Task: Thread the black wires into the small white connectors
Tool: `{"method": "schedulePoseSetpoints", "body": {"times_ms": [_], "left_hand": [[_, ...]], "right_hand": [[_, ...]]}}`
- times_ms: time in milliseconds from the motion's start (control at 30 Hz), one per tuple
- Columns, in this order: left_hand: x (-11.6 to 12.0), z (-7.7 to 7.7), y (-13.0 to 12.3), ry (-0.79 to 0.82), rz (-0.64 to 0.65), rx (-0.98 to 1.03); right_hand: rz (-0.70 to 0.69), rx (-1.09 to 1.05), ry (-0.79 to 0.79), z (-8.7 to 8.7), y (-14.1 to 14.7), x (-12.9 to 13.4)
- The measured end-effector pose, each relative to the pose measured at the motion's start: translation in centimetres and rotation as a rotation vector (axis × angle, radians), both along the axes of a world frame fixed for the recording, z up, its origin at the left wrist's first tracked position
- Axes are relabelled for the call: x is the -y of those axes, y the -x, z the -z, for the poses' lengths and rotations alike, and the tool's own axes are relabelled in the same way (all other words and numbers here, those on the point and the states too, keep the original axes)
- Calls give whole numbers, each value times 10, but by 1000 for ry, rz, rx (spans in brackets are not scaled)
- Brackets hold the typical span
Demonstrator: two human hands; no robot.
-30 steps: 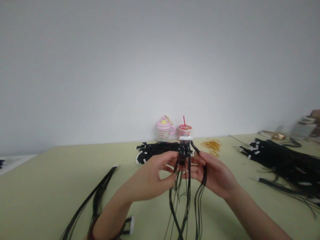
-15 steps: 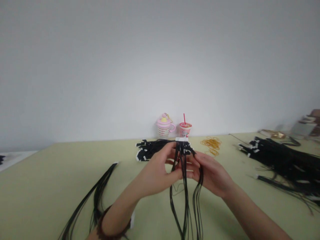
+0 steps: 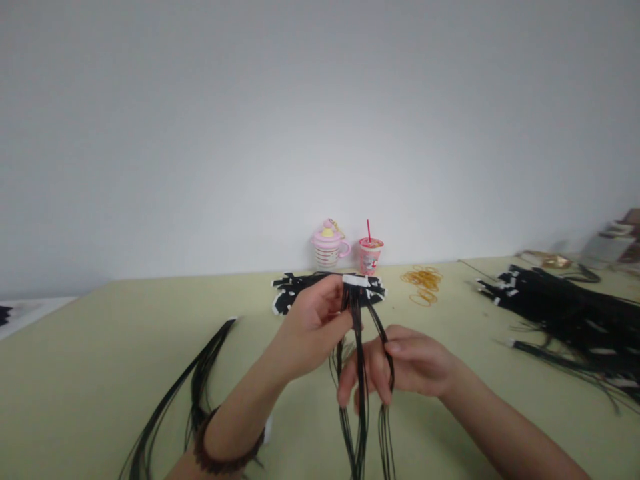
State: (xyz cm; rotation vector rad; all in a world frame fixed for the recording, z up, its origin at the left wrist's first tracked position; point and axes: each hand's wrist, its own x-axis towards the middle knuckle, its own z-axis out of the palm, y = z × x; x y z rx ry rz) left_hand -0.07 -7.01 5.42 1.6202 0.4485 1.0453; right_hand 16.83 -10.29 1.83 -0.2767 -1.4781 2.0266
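Observation:
A bundle of thin black wires (image 3: pixel 357 347) hangs from a white connector (image 3: pixel 356 281) in front of me. My left hand (image 3: pixel 317 327) pinches the wires just below the connector and holds it up. Lower down, my right hand (image 3: pixel 400 363) has its fingers threaded among the strands, with the thumb and a finger closed on the right-hand group. The wires hang in separate groups, and their lower ends run out of view. On the table to the left lies another black wire bundle (image 3: pixel 205 360) with a white end; my left forearm hides part of it.
Behind my hands lies a pile of black wire bundles (image 3: pixel 290 290) with white ends. A pink lidded cup (image 3: pixel 327 250) and a small pink cup with a straw (image 3: pixel 371 257) stand by the wall. Yellow rubber bands (image 3: pixel 424 280) and a large black wire heap (image 3: pixel 565 313) are to the right.
My right hand has slid down along the wires, away from the connector, drawing the right-hand group with it. The connector, held by my left hand, has shifted slightly left and tilted.

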Motion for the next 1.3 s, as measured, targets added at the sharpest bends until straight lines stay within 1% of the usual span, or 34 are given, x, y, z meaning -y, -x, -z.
{"method": "schedulePoseSetpoints", "body": {"times_ms": [67,100,133,233,267,300,367,467,533,600,667,767,900,933,967,1000,1067,1133,1200,1233,1300], "left_hand": [[1,-2,1,18,7,8],[1,-3,3,24,6,12],[1,-4,5,24,-1,14],[0,-5,11,-5,-58,-8],[0,-5,13,-24,-87,-19],[-1,-6,15,-41,-116,-29],[-1,-7,19,-73,-163,-19],[0,-11,28,-115,-203,3],[0,-14,34,-133,-224,-10],[0,-15,39,-129,-243,-18],[0,-15,41,-102,-253,-9],[-1,-15,41,-23,-227,33],[1,-21,41,104,-172,147],[1,-23,42,127,-172,170],[1,-24,42,145,-180,188],[0,-24,43,157,-194,201],[-2,-23,43,175,-240,218],[-5,-21,42,187,-285,226],[-7,-19,40,190,-324,218],[-7,-18,39,188,-339,206],[-6,-19,37,173,-365,185]], "right_hand": [[-22,41,-57,-1,1,1],[8,80,-128,-3,0,2],[64,140,-240,-4,0,3],[250,395,-709,-11,-5,4],[292,470,-834,-12,-7,4],[322,528,-921,-13,-10,4],[361,597,-1007,-14,-15,2],[450,646,-1067,-11,-25,-4],[565,640,-1094,-7,-32,-9],[711,627,-1093,-3,-40,-14],[852,615,-1082,-3,-44,-17],[998,617,-1086,-7,-47,-22],[1170,738,-1133,-12,-52,-31],[1179,779,-1141,-11,-54,-33],[1156,812,-1148,-10,-56,-35],[1095,841,-1154,-8,-58,-36],[931,913,-1155,-3,-59,-35],[820,988,-1138,1,-56,-31],[806,987,-1119,0,-48,-24],[831,936,-1117,-3,-43,-19],[891,747,-1106,-12,-32,-7]]}}
